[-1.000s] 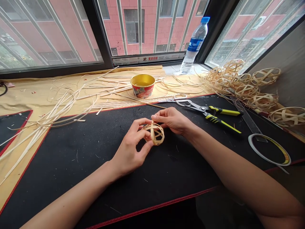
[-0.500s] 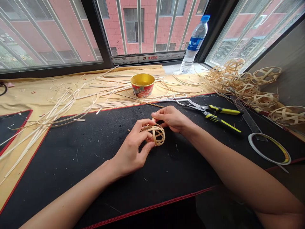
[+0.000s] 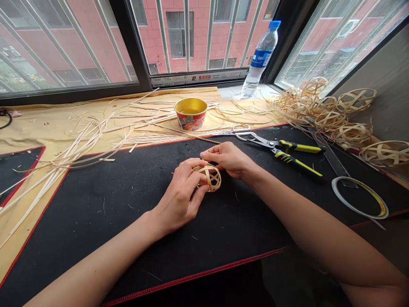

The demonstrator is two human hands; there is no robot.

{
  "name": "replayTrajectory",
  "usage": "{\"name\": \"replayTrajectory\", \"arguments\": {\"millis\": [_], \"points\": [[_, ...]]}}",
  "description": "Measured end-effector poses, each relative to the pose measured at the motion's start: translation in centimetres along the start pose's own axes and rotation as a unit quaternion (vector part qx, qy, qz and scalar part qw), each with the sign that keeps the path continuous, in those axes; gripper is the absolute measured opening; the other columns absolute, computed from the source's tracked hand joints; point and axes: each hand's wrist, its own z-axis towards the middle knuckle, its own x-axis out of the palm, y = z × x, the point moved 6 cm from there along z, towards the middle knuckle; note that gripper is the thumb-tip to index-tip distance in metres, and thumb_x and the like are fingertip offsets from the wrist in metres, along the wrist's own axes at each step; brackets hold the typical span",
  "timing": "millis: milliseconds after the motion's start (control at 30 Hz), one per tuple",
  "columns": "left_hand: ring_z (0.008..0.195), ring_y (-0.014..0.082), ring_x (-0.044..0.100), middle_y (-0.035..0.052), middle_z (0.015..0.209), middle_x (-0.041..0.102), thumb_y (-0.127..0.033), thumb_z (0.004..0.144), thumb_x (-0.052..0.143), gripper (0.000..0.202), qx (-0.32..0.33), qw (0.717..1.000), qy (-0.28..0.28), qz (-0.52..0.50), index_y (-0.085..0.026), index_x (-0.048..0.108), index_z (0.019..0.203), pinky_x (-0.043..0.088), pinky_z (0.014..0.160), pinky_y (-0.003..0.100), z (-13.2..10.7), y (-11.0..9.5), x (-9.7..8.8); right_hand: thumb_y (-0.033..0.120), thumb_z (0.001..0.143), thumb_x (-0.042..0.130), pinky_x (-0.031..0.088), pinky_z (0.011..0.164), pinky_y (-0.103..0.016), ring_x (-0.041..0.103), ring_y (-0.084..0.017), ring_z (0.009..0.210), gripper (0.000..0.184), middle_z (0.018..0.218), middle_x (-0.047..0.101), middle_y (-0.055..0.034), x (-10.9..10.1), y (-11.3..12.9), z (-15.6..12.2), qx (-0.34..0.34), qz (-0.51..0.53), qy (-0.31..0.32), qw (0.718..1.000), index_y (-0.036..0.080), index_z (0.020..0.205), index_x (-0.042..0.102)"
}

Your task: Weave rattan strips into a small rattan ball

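Both hands are together on a small woven strip ball (image 3: 208, 178) near the far edge of the black mat (image 3: 128, 256), the left hand (image 3: 180, 192) gripping it and the right hand (image 3: 228, 160) pinching at its top; part of the ball is hidden behind them. Yellow-handled pliers (image 3: 281, 152) lie just right, with a tape roll (image 3: 359, 198) beyond. A paper cup (image 3: 191, 114), loose strips (image 3: 86, 145) and more balls (image 3: 329, 113) lie past the mat's far edge.

Got my left hand (image 3: 177, 194) wrapped around a little woven bamboo ball (image 3: 212, 179), right hand (image 3: 230, 160) just above it, yellow-handled pliers (image 3: 295, 155) nearby on the mat.
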Motion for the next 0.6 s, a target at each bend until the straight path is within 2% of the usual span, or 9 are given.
{"name": "replayTrajectory", "arguments": {"millis": [133, 333, 467, 600], "points": [[0.12, 0.0224, 0.047, 0.0135, 0.119, 0.05, -0.009, 0.086, 0.052, 0.008, -0.01, 0.999, 0.006, -0.031, -0.015, 0.055, 0.087, 0.041, 0.1, 0.039, -0.06, 0.15, 0.17, 0.01, 0.069, 0.072, 0.053, 0.046, -0.019, 0.06, -0.01, 0.049, 0.006, 0.056, 0.065, -0.0014, 0.11, 0.2, -0.31, -0.001, 0.01, 0.015, 1.0, 0.011, 0.069, 0.067], [0.119, 0.0201, 0.047, 0.0131, 0.116, 0.048, -0.008, 0.086, 0.051, 0.008, -0.005, 0.998, 0.005, -0.06, -0.016, 0.054, 0.084, 0.041, 0.101, 0.035, -0.02, 0.19, 0.26, 0.009, 0.075, 0.068, 0.046, 0.038, -0.018, 0.055, -0.009, 0.041, 0.007, 0.05, 0.061, -0.0006, 0.32, 0.22, -0.2, -0.016, -0.001, -0.025, 1.0, 0.01, 0.076, 0.061], [0.119, 0.0198, 0.047, 0.0132, 0.117, 0.047, -0.007, 0.085, 0.052, 0.008, -0.008, 0.997, -0.001, -0.071, -0.015, 0.053, 0.084, 0.041, 0.103, 0.035, -0.05, 0.37, 0.32, 0.009, 0.075, 0.067, 0.046, 0.037, -0.021, 0.057, -0.012, 0.042, 0.019, 0.052, 0.061, 0.0017, 0.46, 0.28, -0.17, -0.044, -0.013, -0.053, 0.998, 0.014, 0.089, 0.055], [0.121, 0.0198, 0.046, 0.0141, 0.121, 0.043, -0.007, 0.085, 0.051, 0.008, -0.004, 0.997, -0.005, -0.076, -0.014, 0.054, 0.084, 0.039, 0.105, 0.035, 0.0, 0.41, 0.16, 0.008, 0.078, 0.063, 0.045, 0.037, -0.019, 0.056, -0.01, 0.041, 0.012, 0.05, 0.058, 0.0029, 0.91, 0.29, -0.25, -0.059, -0.027, -0.048, 0.997, 0.016, 0.077, 0.054]]}}
